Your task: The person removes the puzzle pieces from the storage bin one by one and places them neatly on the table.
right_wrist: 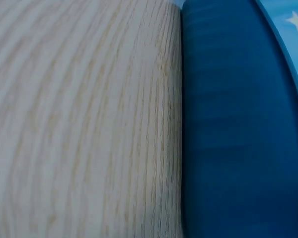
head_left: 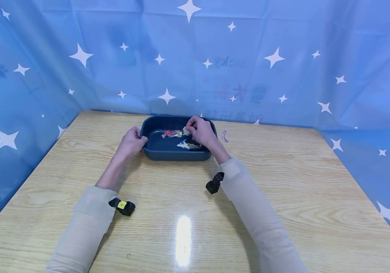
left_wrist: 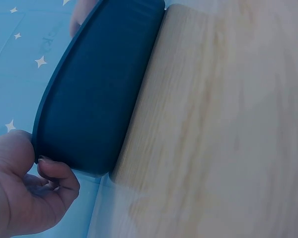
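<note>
By the wooden desk [head_left: 283, 189], a dark blue round-cornered basin [head_left: 177, 156] is being borne near the far edge; stiff, fairly light, smooth plastic is being suggested, best gripped by the rim. At its left end, the rim is being gripped by the left hand [head_left: 132, 143], while the right hand [head_left: 202, 131] is being held over the interior, its fingers bent in a pinch. On the basin's floor, a black-and-white cutout [head_left: 187, 146] and a red-patterned cutout [head_left: 171, 134] are being contained, probably thin, featherweight and easily creased, so best lifted by an edge. Outside, a purple crescent cutout [head_left: 224, 136] is being supported by the desk. Between the right fingertips, a small pale cutout [head_left: 185, 131] is apparently being pinched.
</note>
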`<state>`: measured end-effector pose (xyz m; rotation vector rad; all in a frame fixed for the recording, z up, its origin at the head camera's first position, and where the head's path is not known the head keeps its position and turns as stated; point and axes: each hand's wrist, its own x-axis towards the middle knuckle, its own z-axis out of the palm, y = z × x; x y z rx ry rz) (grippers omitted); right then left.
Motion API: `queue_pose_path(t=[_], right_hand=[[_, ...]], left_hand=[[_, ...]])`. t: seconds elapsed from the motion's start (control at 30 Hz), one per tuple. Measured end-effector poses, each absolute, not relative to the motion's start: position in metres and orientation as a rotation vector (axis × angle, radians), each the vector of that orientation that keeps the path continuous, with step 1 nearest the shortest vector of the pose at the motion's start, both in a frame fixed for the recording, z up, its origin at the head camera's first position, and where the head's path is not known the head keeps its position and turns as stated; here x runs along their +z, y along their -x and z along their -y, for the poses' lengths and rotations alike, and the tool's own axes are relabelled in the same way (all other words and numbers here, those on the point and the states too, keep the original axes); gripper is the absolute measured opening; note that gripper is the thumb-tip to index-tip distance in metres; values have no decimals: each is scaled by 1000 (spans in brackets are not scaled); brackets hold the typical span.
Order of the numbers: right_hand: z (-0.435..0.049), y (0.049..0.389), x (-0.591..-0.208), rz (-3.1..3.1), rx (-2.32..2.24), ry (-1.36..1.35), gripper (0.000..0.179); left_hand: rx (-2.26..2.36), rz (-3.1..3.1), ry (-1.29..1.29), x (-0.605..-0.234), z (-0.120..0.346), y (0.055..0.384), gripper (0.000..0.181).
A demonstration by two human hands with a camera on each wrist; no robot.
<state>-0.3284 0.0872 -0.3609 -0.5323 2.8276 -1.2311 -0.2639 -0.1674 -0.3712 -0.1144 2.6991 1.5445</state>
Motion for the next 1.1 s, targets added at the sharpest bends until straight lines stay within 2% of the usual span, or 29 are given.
queue_pose_path(t=[0.43,0.77,1.1], right_hand=[[-93,324,-360,-2738,-1441,731,19],[-98,324,-357,-2677,-1668,734,11],[-111,322,-353,-2727,-1691,732,10]], left_hand=[[1532,-2697,105,-371,168,263,9],[1537,-2706,105,-369,168,264,9],[1541,-2707,109,-369,167,263,10]])
